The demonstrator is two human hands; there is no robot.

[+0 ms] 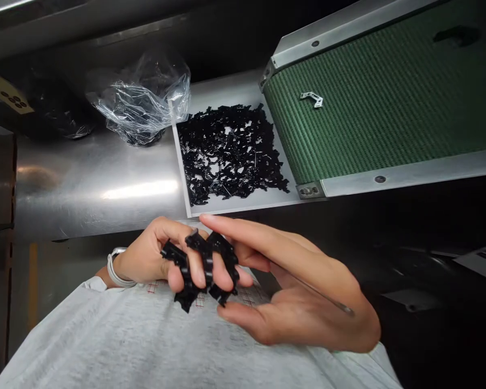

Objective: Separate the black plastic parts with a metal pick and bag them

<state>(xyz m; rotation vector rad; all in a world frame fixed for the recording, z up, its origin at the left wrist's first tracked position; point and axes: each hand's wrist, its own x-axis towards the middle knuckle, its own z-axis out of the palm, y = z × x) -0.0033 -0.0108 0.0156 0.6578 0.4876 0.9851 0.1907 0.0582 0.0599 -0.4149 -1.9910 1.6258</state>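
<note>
The left hand (146, 259) pinches a clump of black plastic bits (200, 265) in its bent fingers. The right hand (303, 302) is spread wide, right by the clump. A big pile (230, 151) of bits lies on a white tray (243, 208) beside a green belt (372, 108).

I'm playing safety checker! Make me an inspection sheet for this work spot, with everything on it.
surface: stainless steel counter holding a white board, beside a green woven conveyor belt.
job's things: heap of black plastic pieces on the board; cluster of black pieces in the hands; small pale metal bracket on the belt.
clutter: crumpled clear plastic bag on the counter.
grippers: left hand curled around the cluster; right hand spread, index finger above the cluster, thumb below it.
cables: nothing seen.
surroundings: grey shirt below the hands; white watch strap on the left wrist.
</note>
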